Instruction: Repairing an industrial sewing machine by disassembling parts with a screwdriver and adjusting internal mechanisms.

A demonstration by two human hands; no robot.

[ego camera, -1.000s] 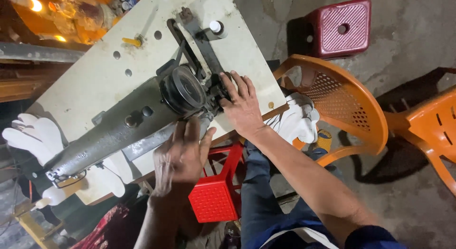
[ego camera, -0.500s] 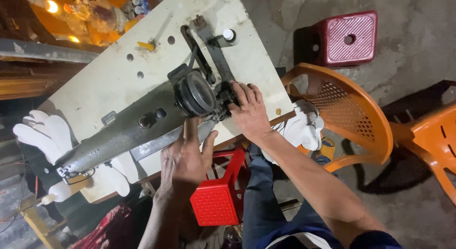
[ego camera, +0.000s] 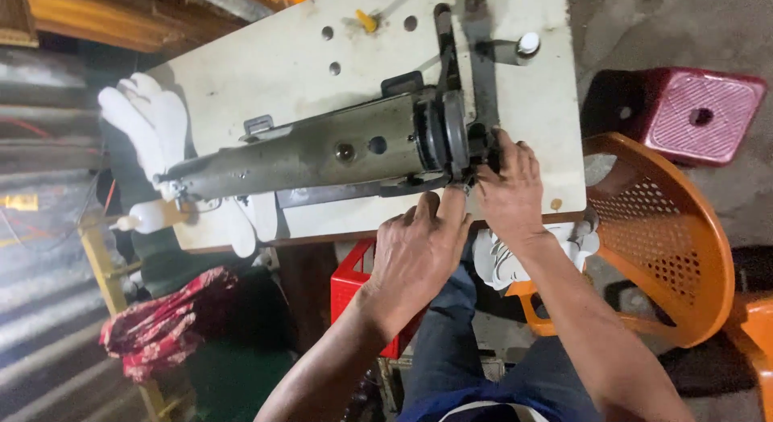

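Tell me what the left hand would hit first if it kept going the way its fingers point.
The left hand points up toward the table. Straight on, its fingertips would first meet the grey machine lying there, near its black wheel. They already seem to touch its lower edge, though depth is unclear.

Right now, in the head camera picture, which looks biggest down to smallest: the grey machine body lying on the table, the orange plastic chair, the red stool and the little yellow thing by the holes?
1. grey machine body
2. orange plastic chair, partly cut off by the frame
3. red stool
4. little yellow thing

The chair sits lower than the table, so its rank against the machine is unsure.
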